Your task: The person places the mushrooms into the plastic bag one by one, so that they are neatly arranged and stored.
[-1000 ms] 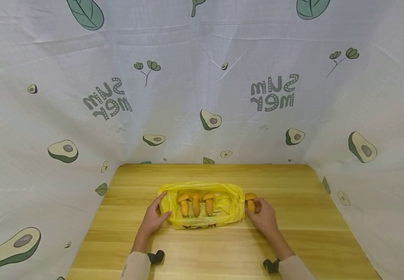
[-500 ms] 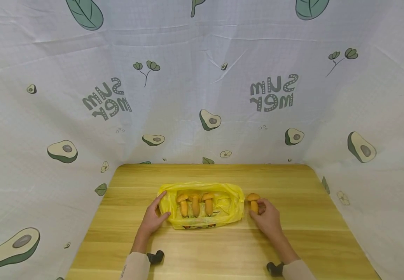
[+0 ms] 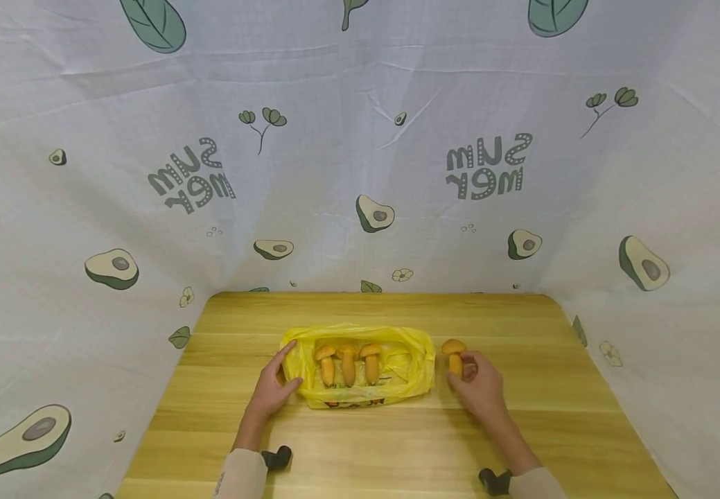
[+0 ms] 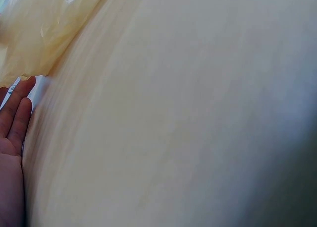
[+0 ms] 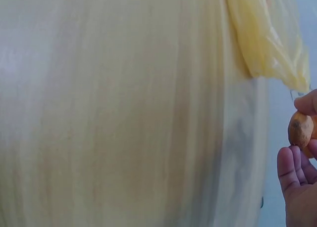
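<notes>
A yellow plastic bag (image 3: pixel 360 400) lies spread with its mouth up in the middle of the table. Inside it, 3 orange-brown mushrooms (image 3: pixel 348 367) rest side by side, caps away from me. My left hand (image 3: pixel 271 388) touches the bag's left end, thumb and index finger spread apart; in the left wrist view its straight fingers (image 4: pixel 20 115) meet the plastic. Just past the bag's right end, my right hand (image 3: pixel 478 388) pinches another mushroom (image 3: pixel 455 362) by the stem, cap up. The right wrist view shows the stem's cut end (image 5: pixel 299 130) between thumb and fingertips.
The wooden table (image 3: pixel 372 457) reaches back to a white cloth (image 3: pixel 335 159) printed with avocados and leaves, which hangs behind it and on both sides. Black wrist-camera mounts (image 3: pixel 278 458) sit at both wrists.
My right hand has moved slightly right, away from the bag's right edge, with the mushroom in its fingers. The left hand and the bag stay where they were.
</notes>
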The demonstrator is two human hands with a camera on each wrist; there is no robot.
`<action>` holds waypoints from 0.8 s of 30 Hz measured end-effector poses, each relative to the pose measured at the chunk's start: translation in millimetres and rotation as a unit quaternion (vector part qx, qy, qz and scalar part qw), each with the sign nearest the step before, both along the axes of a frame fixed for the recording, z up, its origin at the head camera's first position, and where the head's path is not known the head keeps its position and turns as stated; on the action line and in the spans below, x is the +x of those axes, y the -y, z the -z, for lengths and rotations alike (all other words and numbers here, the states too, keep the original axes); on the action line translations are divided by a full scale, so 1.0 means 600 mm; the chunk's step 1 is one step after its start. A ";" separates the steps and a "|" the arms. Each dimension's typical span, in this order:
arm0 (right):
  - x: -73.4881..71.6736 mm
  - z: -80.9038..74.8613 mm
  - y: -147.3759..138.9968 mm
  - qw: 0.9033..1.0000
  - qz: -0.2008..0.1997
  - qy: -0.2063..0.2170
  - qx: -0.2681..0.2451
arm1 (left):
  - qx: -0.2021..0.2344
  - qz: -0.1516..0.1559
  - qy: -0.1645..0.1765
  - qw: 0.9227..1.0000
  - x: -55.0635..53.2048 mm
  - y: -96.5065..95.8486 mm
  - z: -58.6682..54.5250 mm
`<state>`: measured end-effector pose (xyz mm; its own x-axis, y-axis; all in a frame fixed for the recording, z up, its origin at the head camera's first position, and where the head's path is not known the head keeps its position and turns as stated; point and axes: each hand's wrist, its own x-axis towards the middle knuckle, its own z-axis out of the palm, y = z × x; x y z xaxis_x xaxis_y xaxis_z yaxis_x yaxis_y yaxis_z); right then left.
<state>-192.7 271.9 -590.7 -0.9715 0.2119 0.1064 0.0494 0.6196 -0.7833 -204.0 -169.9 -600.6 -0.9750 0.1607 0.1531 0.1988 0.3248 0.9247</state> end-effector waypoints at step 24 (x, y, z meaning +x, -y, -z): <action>-0.006 -0.055 0.064 0.997 -0.046 -0.019 -0.057 | -0.001 -0.007 -0.036 0.999 -0.025 0.011 0.066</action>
